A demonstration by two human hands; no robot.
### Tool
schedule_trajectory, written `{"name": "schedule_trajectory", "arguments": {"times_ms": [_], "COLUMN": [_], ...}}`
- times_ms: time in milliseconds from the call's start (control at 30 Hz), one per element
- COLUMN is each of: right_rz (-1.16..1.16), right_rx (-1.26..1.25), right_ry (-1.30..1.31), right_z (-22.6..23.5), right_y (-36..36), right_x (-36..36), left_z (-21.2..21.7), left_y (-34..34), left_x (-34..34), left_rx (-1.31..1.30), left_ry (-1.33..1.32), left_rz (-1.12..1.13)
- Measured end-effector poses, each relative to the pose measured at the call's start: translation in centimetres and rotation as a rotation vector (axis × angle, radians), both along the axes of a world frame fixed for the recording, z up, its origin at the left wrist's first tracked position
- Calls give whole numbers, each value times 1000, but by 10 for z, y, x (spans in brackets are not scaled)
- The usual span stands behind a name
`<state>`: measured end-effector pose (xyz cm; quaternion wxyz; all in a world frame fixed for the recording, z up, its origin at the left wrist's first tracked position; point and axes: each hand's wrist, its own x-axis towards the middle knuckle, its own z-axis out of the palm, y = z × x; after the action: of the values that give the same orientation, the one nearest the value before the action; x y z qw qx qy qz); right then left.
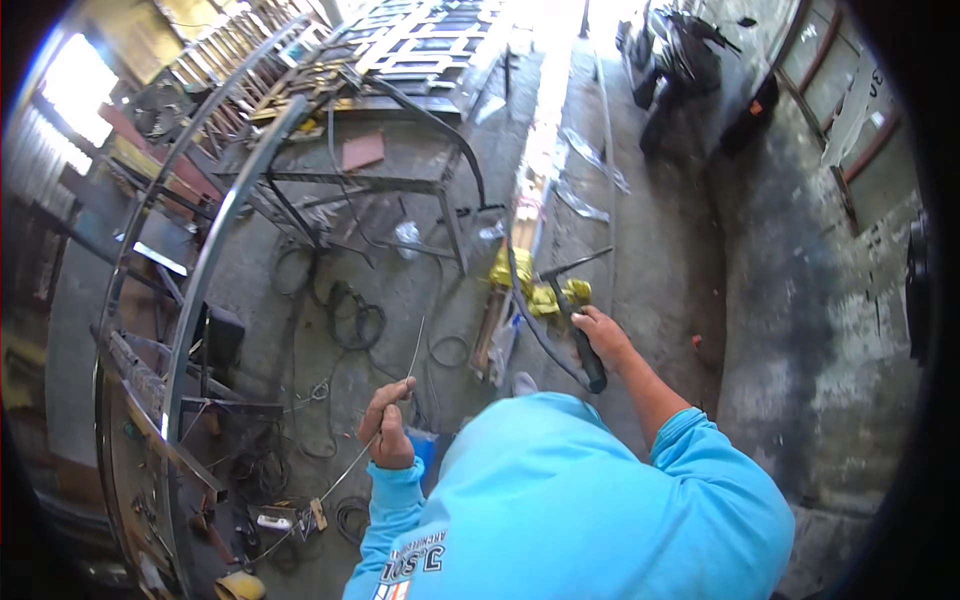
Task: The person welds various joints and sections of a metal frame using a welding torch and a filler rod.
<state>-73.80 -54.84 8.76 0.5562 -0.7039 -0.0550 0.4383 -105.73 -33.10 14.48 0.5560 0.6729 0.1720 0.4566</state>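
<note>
My right hand (pixel 603 338) is wrapped round the black handle of a TIG welding torch (pixel 588 362). The torch head is uppermost, with a long thin dark back cap slanting up to the right. A dark cable (pixel 543 338) curves down to the handle's lower end. In my left hand (pixel 388 428), a thin metal filler rod (pixel 350 466) is pinched between bent fingers. One end sticks up past the fingertips, while the other slants down to the lower left. Torch and rod are well apart.
A curved metal frame (pixel 222 222) stands at left. Ahead is a metal worktable (pixel 405 182) with a reddish plate (pixel 363 151). Long bars with yellow wrapping (pixel 512 268) lie beyond my right hand. Coiled cables (pixel 356 318) cover the floor; a motorcycle (pixel 690 62) stands far right.
</note>
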Motion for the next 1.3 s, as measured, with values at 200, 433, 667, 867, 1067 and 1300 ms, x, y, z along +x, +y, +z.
{"name": "schedule_trajectory", "arguments": {"times_ms": [200, 433, 667, 867, 1067, 1300], "right_rz": [-133, -335, -426, -233, -371, -433], "right_rx": [175, 261, 287, 234, 413, 314], "right_ry": [172, 216, 310, 414, 510, 147], "right_z": [18, -15, -18, -15, -46, 9], "right_y": [-14, -4, 58, 66, 62, 73], "right_x": [-44, -15, 106, 160, 194, 240], "left_z": [-15, -28, -7, -16, -21, -55], "left_y": [14, 45, 92, 123, 139, 201], "left_x": [31, 105, 243, 320, 371, 440], "left_rx": [-14, 133, 328, 405, 475, 547], "left_ry": [193, 294, 344, 372, 361, 398], "left_rz": [-171, -263, -173, -96, -60, 38]}}
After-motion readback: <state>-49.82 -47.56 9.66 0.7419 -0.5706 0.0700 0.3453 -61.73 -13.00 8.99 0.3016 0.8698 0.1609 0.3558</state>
